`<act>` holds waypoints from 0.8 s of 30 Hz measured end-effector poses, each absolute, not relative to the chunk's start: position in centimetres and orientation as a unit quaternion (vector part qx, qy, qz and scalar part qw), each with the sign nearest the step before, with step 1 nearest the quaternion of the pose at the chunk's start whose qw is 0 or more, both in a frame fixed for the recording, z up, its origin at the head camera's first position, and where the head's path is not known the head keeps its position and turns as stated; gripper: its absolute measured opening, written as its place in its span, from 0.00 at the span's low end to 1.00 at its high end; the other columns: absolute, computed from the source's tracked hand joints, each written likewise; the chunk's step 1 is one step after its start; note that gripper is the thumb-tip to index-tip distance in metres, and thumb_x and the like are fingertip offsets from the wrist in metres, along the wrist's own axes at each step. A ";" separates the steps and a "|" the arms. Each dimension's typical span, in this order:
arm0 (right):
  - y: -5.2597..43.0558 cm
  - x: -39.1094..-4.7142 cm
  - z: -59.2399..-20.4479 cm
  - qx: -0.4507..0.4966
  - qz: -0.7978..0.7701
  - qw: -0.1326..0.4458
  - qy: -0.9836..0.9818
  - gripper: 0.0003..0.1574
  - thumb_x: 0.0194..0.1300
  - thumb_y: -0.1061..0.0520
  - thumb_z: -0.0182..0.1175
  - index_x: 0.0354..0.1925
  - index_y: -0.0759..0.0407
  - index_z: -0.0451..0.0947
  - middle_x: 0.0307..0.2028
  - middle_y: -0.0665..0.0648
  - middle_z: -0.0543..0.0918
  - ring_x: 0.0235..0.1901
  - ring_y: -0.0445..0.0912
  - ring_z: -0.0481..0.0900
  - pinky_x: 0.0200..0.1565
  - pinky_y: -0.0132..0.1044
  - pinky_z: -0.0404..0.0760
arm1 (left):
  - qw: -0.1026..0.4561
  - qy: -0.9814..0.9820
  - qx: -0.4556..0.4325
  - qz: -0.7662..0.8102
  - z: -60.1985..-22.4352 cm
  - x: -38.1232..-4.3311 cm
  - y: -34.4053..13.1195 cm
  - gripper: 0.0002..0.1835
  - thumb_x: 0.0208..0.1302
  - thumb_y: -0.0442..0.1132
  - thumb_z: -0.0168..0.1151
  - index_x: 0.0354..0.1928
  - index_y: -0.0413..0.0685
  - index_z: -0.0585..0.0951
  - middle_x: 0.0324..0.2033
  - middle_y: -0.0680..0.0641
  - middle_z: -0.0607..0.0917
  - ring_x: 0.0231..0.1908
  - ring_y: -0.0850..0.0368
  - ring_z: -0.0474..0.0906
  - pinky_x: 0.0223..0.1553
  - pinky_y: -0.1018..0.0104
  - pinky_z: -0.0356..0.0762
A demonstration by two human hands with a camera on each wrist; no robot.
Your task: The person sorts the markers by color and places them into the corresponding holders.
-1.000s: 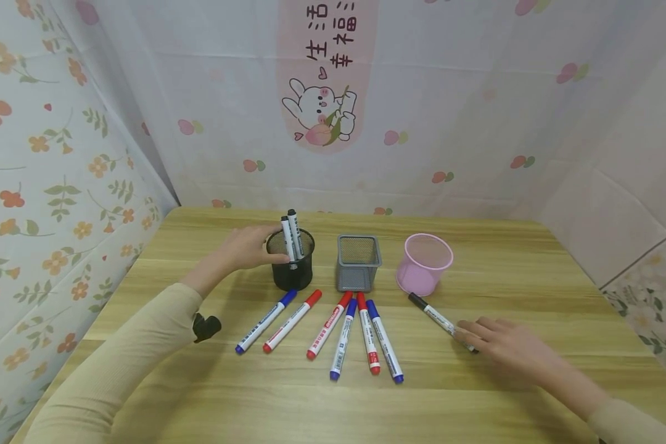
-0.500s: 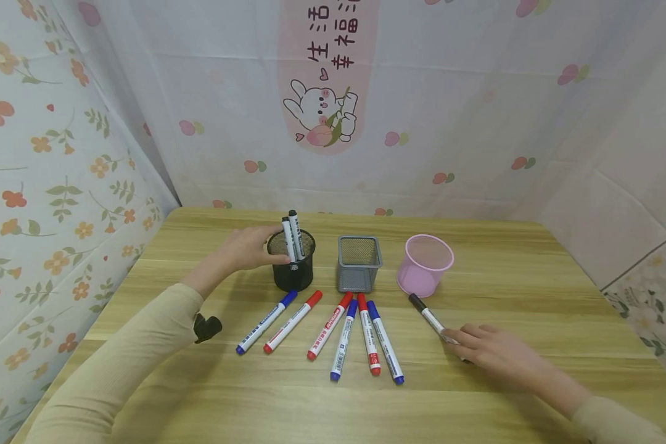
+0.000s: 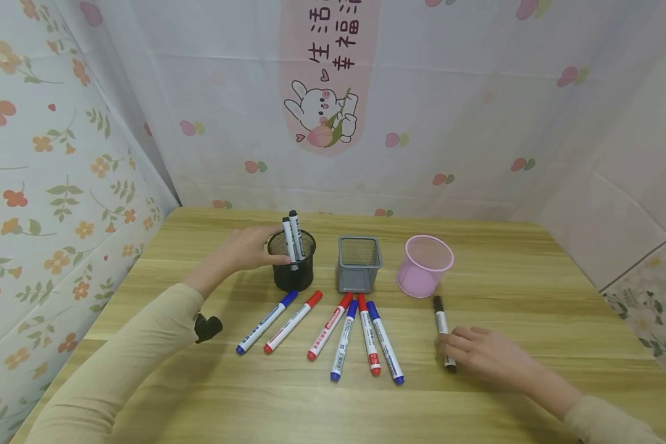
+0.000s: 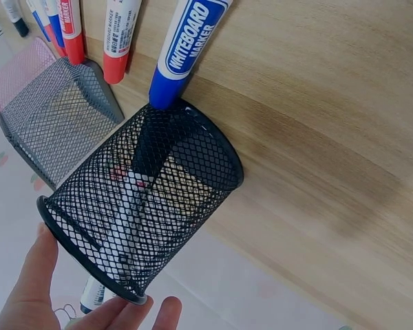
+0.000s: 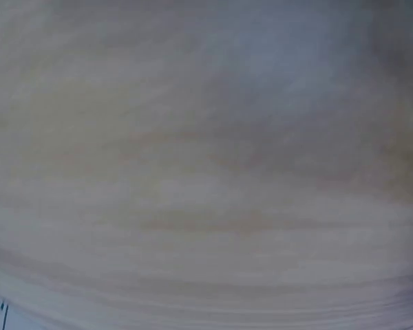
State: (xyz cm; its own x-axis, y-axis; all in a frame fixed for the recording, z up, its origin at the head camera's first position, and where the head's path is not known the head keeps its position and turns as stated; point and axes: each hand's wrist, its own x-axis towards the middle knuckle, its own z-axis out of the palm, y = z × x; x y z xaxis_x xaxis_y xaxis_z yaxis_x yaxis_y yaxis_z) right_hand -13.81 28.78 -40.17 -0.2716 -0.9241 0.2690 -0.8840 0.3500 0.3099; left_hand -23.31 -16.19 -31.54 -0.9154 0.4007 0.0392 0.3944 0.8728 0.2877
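Observation:
My left hand (image 3: 252, 248) grips the rim of a round black mesh pen holder (image 3: 293, 275) at the back left, thumb on its near side. Two black-capped whiteboard markers (image 3: 293, 237) stand in that holder. The left wrist view shows the thumb (image 4: 36, 265) at the holder's rim, with a marker visible through the mesh. To the right, my right hand (image 3: 485, 354) pinches a black-capped whiteboard marker (image 3: 441, 322) near its lower end. The marker lies close over the table, its cap pointing away. The right wrist view has only blurred wood grain, without the hand.
A square grey mesh holder (image 3: 357, 277) and a round pink mesh holder (image 3: 419, 277) stand in a row right of the black one. Several red and blue markers (image 3: 328, 327) lie fanned out before them on the wooden table (image 3: 288, 410). Patterned cloth hangs behind.
My right hand has moved left, turning the black marker so that it points nearly straight away from me and lies further from the pink holder's front. The left hand stays at the black holder.

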 end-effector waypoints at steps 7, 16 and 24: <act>27.4 -13.8 -39.0 0.540 0.055 0.299 -0.785 0.22 0.68 0.53 0.38 0.39 0.62 0.76 0.37 0.53 0.79 0.32 0.45 0.77 0.31 0.36 0.75 | 0.014 0.968 0.202 0.146 -31.5 -23.2 -16.2 0.39 0.49 0.57 0.62 0.61 0.48 0.65 0.53 0.41 0.72 0.49 0.43 0.69 0.39 0.49 0.68; 25.4 -13.4 -36.9 0.503 0.137 0.352 -0.777 0.18 0.65 0.51 0.45 0.37 0.62 0.77 0.28 0.46 0.78 0.24 0.38 0.75 0.24 0.29 0.74 | 0.013 0.968 0.203 0.146 -31.5 -23.2 -16.2 0.38 0.50 0.57 0.62 0.61 0.49 0.65 0.53 0.42 0.72 0.48 0.45 0.70 0.37 0.52 0.69; 24.2 -13.3 -35.5 0.481 0.256 0.344 -0.765 0.21 0.62 0.49 0.53 0.34 0.68 0.77 0.27 0.54 0.80 0.22 0.38 0.74 0.22 0.22 0.70 | 0.011 0.968 0.205 0.145 -31.4 -23.2 -16.2 0.38 0.50 0.57 0.62 0.61 0.48 0.65 0.53 0.42 0.72 0.49 0.44 0.70 0.39 0.50 0.69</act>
State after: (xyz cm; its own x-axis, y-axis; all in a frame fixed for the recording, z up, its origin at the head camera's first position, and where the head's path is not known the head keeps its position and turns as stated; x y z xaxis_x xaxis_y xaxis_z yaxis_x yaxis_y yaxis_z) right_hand -13.35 24.22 -35.52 -0.3003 -0.5597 0.7724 -0.9120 0.4057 -0.0606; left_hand -23.16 -16.16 -31.44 -0.9156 0.4003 0.0389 0.3942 0.8739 0.2846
